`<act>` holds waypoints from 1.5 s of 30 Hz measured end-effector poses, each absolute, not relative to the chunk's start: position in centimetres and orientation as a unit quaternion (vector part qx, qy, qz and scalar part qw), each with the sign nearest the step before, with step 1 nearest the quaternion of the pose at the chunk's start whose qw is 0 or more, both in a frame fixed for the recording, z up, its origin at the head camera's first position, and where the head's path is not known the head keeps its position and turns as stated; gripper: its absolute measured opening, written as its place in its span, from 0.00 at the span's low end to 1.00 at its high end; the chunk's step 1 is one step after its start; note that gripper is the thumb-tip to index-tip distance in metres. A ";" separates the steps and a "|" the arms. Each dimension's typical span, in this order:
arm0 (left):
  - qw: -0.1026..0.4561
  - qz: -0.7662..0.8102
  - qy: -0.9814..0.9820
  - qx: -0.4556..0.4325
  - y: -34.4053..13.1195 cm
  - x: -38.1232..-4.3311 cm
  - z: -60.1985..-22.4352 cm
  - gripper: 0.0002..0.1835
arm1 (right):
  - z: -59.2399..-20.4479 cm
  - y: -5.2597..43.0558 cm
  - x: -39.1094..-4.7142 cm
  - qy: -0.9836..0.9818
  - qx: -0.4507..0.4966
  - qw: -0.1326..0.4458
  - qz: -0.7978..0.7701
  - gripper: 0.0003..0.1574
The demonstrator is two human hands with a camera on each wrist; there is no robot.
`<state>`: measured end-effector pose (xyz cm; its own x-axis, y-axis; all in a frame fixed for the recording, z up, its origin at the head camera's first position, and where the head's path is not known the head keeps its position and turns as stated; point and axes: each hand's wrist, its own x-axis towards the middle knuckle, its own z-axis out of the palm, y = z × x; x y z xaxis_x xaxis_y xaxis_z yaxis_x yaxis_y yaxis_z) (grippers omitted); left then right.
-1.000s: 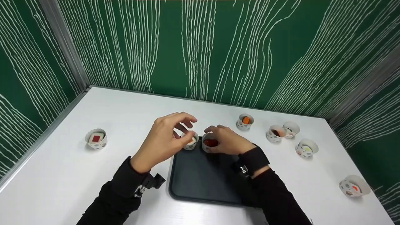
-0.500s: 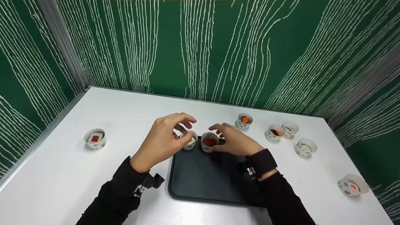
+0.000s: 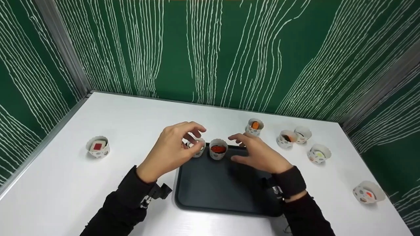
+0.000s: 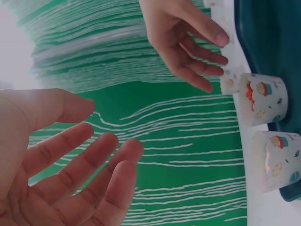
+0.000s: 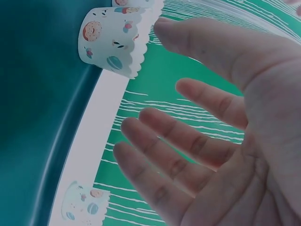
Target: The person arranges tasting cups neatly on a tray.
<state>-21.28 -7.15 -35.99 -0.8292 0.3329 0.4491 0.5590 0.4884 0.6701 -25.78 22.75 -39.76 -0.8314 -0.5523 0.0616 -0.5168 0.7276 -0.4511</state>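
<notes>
A paper cup with red filling (image 3: 218, 149) stands on the far side of the dark tray (image 3: 226, 186). Left of it, a second paper cup (image 3: 198, 151) with whitish contents stands at the tray's far left corner, partly hidden behind my left hand (image 3: 174, 149). That hand hovers over this cup with fingers loosely bent and nothing in them; in the left wrist view the left hand (image 4: 70, 160) is apart from both cups. My right hand (image 3: 259, 152) is above the tray, right of the red-filled cup, its thumb and fingers spread. The right wrist view shows the right hand (image 5: 202, 136) holding nothing.
On the white table (image 3: 137, 111), a cup with a red-topped white piece (image 3: 97, 146) stands far left. A cup with an orange piece (image 3: 254, 127) is behind the tray. Several more cups, including one at the far right (image 3: 368, 192), stand on the right side.
My right hand has let go of the red-filled cup and moved right, its fingers spreading. The cup stays on the tray. My left hand has hardly moved.
</notes>
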 end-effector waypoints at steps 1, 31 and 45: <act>0.128 -0.432 -0.854 -0.261 -7.1 -21.3 -36.0 0.13 | -39.7 22.9 -25.6 0.929 -0.288 0.037 -0.232 0.36; 0.079 -0.369 -0.879 -0.292 -6.0 -20.2 -37.7 0.15 | -38.1 25.1 -20.8 0.928 -0.289 -0.002 -0.235 0.27; 0.115 -0.299 -0.918 -0.232 -11.2 -21.2 -37.4 0.17 | -37.5 25.8 -20.5 0.929 -0.284 -0.001 -0.236 0.25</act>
